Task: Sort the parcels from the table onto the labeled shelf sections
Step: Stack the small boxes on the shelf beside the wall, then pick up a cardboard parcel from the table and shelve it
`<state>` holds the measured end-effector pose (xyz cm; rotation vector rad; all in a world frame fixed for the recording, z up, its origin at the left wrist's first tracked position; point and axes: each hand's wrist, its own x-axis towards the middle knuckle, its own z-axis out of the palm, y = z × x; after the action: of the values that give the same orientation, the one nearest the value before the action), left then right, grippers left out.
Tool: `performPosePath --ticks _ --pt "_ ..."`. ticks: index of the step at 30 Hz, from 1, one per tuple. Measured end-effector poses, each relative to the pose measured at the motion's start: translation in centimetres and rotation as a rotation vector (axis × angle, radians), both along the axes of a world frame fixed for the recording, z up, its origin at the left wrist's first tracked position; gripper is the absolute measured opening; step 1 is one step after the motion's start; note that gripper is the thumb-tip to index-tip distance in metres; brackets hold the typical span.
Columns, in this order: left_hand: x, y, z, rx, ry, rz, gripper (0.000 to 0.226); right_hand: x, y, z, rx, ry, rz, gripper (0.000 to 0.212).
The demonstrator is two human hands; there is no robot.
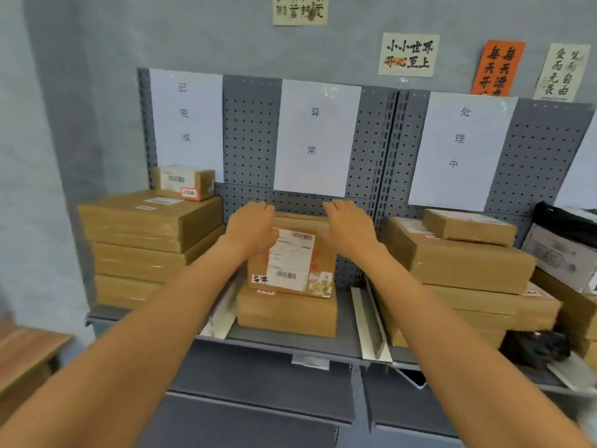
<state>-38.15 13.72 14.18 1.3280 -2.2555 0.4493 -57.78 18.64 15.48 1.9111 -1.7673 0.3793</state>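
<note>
Fingers (258,211) of both my hands lay straight against the parcel (292,253) below the middle label (316,137); I should square it.

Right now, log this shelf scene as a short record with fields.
place: grey shelf with pegboard back
signs: three white sheets, left, middle, right
held parcel: parcel with shipping label, in the middle section
under it: a flat box
left hand: on the parcel's left side
right hand: on its right side
left section: stacked boxes, small one on top
right section: stacked boxes
dividers: two white dividers
</note>
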Motion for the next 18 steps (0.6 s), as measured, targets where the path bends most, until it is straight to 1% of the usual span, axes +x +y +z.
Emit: performPosePath --ticks 3,6,8,10,12,14,16,18 --pt "7.6 1.0 -0.5 -0.007 -0.014 0.098 0.032 6.8 -0.6 -0.5 0.019 0.006 0.077 0.053" --pt "15.8 2.3 -1.4 0.045 -0.006 0.217 0.04 14.0 -1.1 -1.3 0.029 0.006 0.154 0.052" --pt "21.1 3.1 -2.2 0.085 -0.005 0.31 0.04 18.5 -1.1 -1.9 0.037 0.03 0.217 0.054" --pt "26.6 4.2 -3.1 0.113 -0.016 0.392 0.037 23.1 -1.4 -2.7 0.036 0.062 0.271 0.048" --pt "30.9 5.4 -3.7 0.127 -0.038 0.465 0.041 26.7 -1.6 -3.5 0.029 0.088 0.31 0.038" --pt "36.0 7.4 -4.4 0.153 -0.044 0.576 0.045 31.4 -1.7 -4.2 0.03 0.102 0.386 0.036" --pt "40.6 9.3 -5.0 0.165 -0.027 0.663 0.041 36.0 -1.7 -4.6 0.042 0.101 0.466 0.036" --pt "44.6 11.1 -5.6 0.167 -0.015 0.729 0.027 40.2 -1.9 -4.8 0.067 0.087 0.534 0.041"
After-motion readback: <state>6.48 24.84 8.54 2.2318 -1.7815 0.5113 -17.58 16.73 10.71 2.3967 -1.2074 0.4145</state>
